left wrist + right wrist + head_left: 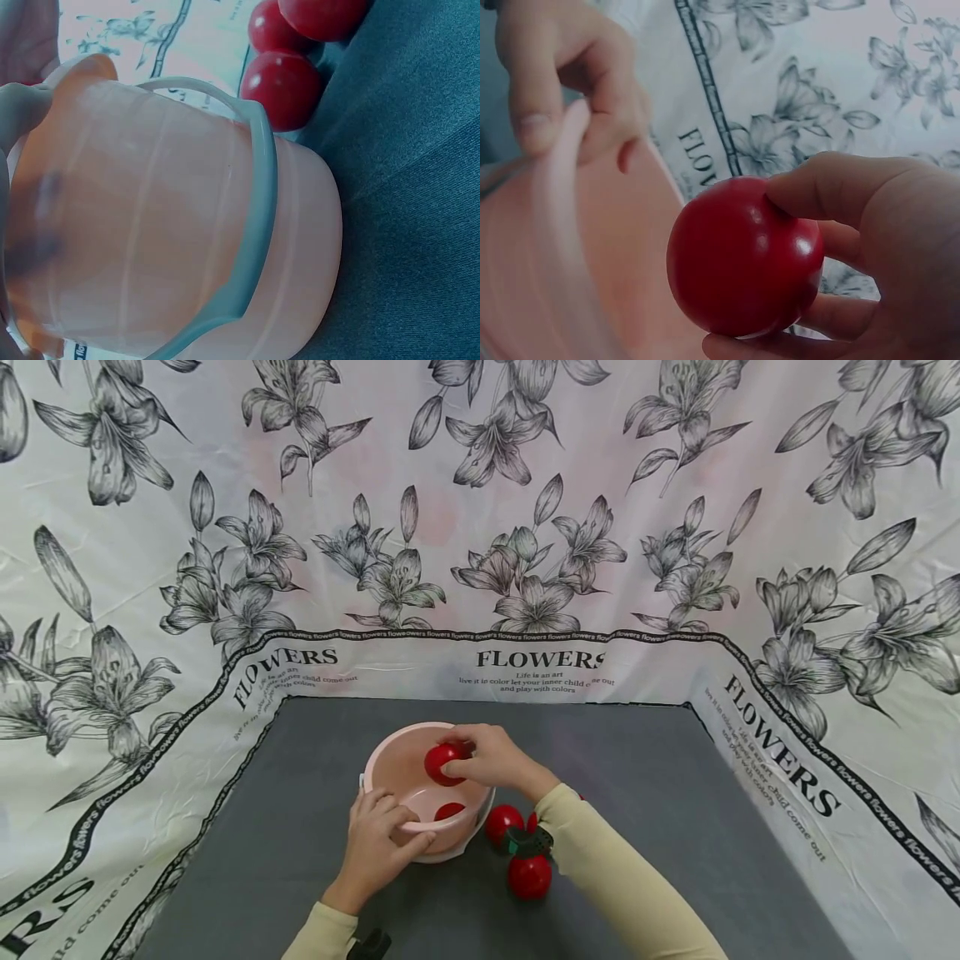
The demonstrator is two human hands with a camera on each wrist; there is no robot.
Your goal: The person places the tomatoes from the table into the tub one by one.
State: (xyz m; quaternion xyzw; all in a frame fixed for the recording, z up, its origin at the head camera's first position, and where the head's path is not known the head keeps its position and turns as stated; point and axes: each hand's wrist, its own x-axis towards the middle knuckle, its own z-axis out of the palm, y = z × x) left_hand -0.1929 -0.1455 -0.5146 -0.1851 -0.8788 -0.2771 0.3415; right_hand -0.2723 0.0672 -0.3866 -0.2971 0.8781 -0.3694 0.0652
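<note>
A pink bucket (386, 760) with a pale handle (259, 217) stands upright on the dark grey surface. My left hand (375, 843) grips its near-left rim, fingers inside and thumb outside. Over the bucket's opening, my right hand (491, 760) holds a shiny red ball (742, 255) between thumb and fingers. Inside the bucket lies another red ball (449, 811), only partly visible past the rim. Just right of the bucket, under my right forearm, are more red balls (529, 877), some partly hidden by the sleeve and the wrist strap.
A dark grey cloth (637, 793) covers the table. White flower-printed sheeting (525, 668) rises behind it and along both sides. Dark straps (371, 945) sit on both wrists, over cream sleeves.
</note>
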